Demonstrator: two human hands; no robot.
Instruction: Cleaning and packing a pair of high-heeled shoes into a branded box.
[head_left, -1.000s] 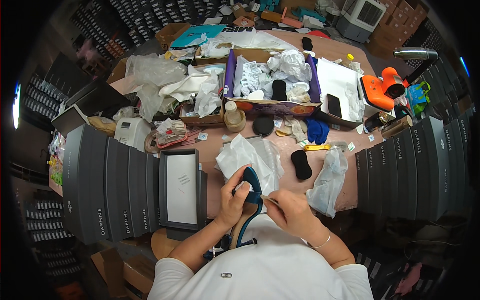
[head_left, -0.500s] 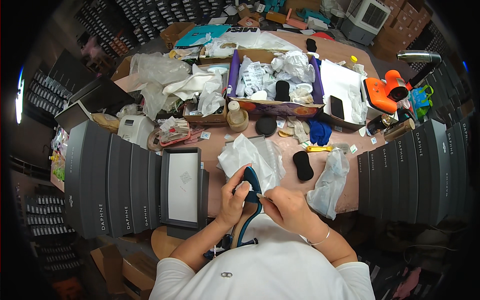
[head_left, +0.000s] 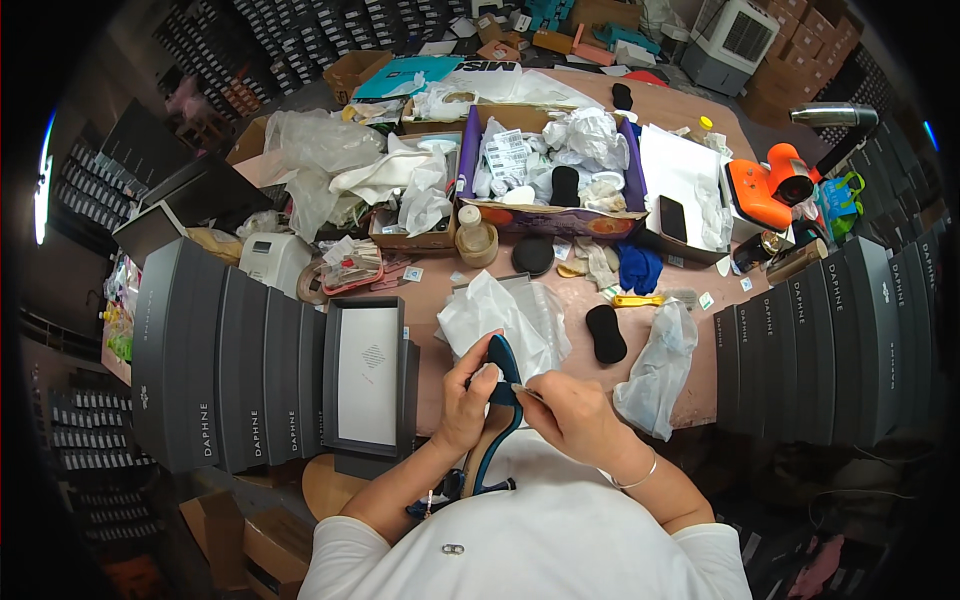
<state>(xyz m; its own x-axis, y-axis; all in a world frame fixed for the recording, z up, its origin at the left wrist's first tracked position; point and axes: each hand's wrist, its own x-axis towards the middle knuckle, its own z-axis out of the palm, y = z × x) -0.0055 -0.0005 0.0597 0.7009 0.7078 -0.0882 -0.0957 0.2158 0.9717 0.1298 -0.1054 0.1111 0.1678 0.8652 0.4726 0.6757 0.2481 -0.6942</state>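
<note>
A dark blue high-heeled shoe (head_left: 497, 400) with a tan insole stands toe-up against the near table edge, heel pointing down toward my lap. My left hand (head_left: 464, 397) grips it from the left side, fingers curled around its upper. My right hand (head_left: 566, 408) touches the shoe's right edge and pinches a thin, small tool whose kind I cannot tell. White tissue paper (head_left: 490, 315) lies crumpled on the table just behind the shoe.
An open dark grey shoebox (head_left: 368, 377) lies left of my hands, with rows of grey boxes (head_left: 220, 365) beyond it and another row (head_left: 830, 335) at right. A clear plastic bag (head_left: 655, 370), a black pad (head_left: 605, 333) and a purple-sided carton (head_left: 548, 180) of paper sit further back.
My hands and the shoe stay almost in place; the right hand shifts slightly along the shoe's edge. Nothing else on the table has moved.
</note>
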